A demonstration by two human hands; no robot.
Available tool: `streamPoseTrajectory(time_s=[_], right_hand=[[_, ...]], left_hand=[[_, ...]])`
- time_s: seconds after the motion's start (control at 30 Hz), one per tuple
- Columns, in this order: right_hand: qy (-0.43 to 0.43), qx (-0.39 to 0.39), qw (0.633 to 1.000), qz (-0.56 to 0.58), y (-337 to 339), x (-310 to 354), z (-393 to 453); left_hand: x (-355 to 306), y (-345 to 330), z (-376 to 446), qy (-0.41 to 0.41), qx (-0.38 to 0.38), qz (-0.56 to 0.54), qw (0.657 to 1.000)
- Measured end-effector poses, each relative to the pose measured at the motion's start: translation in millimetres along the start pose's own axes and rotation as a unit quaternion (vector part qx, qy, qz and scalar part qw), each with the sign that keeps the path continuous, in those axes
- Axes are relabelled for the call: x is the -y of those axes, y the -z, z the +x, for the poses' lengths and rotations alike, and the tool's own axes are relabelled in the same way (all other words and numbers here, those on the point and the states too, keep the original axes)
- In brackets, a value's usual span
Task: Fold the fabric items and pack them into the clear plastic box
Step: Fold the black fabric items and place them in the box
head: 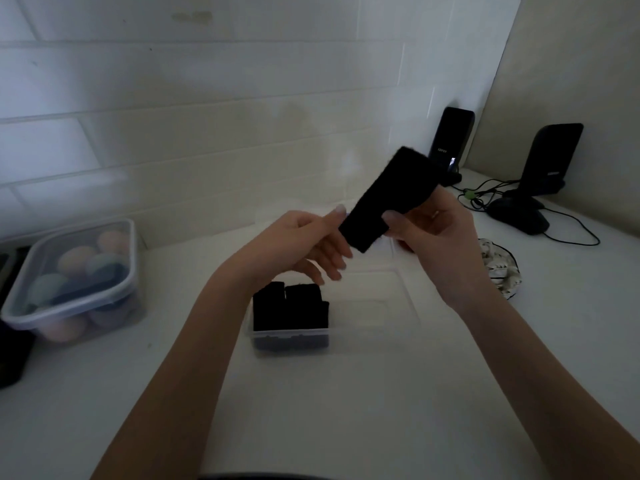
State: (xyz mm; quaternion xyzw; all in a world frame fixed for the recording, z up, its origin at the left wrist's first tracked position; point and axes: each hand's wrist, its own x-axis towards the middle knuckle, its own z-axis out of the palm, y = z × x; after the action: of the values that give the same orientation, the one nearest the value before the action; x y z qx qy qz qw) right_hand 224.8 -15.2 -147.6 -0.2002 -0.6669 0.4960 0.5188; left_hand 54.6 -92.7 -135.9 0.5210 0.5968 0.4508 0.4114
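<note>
Fingers of both hands pinch one black cloth point(377, 199), folded to a strip and held tilted in the air above the clear box point(374, 306): right hand point(440, 237) closed on its lower right edge with the thumb on top, left hand point(311, 242) with thumb tip touching the lower left edge and the other fingers loosely spread below. Setting: white counter point(311, 410) against a white tiled wall point(207, 116); lidded tub point(74, 282) of pastel rolls at left; two dark stands point(550, 161) with cables at back right. Folded black pieces point(289, 306) fill the box's left end.
</note>
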Motion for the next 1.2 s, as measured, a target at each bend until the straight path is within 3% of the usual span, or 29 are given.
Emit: streamPoseTrajectory(time_s=[0.1,0.17,0.3,0.5,0.6,0.7,0.77,0.97,1.2], right_hand=[[0.037,0.037,0.998,-0.018,-4.4,3.3,-5.5],[0.085,0.098,0.987,-0.092,-7.0,3.5,-10.1],[0.228,0.171,0.911,-0.297,-10.6,-4.4,-13.9],[0.255,0.211,0.855,-0.4,-9.9,-12.0,-13.1],[0.229,0.187,0.886,-0.357,-11.5,-9.6,-12.7],[0.107,0.116,0.957,-0.243,-13.9,-5.0,-14.7],[0.027,0.089,0.978,-0.185,-15.3,-4.3,-13.5],[-0.08,0.042,0.992,-0.091,-16.5,-5.7,-11.4],[-0.099,0.043,0.988,-0.112,-13.4,-8.7,-10.3]], left_hand=[[0.7,-6.0,2.1,0.055,0.072,-0.058,0.994],[1.9,-6.9,6.0,0.071,0.057,-0.127,0.988],[4.5,-1.8,7.5,0.038,0.009,-0.188,0.981],[6.2,0.7,7.0,0.025,-0.005,-0.207,0.978],[8.0,-0.6,6.8,0.009,0.021,-0.222,0.975],[7.1,-3.9,6.1,0.003,0.024,-0.209,0.978],[7.0,-7.2,5.7,0.005,0.019,-0.192,0.981],[8.5,-12.7,4.2,0.001,0.046,-0.135,0.99],[9.8,-12.4,4.5,0.0,0.041,-0.097,0.994]])
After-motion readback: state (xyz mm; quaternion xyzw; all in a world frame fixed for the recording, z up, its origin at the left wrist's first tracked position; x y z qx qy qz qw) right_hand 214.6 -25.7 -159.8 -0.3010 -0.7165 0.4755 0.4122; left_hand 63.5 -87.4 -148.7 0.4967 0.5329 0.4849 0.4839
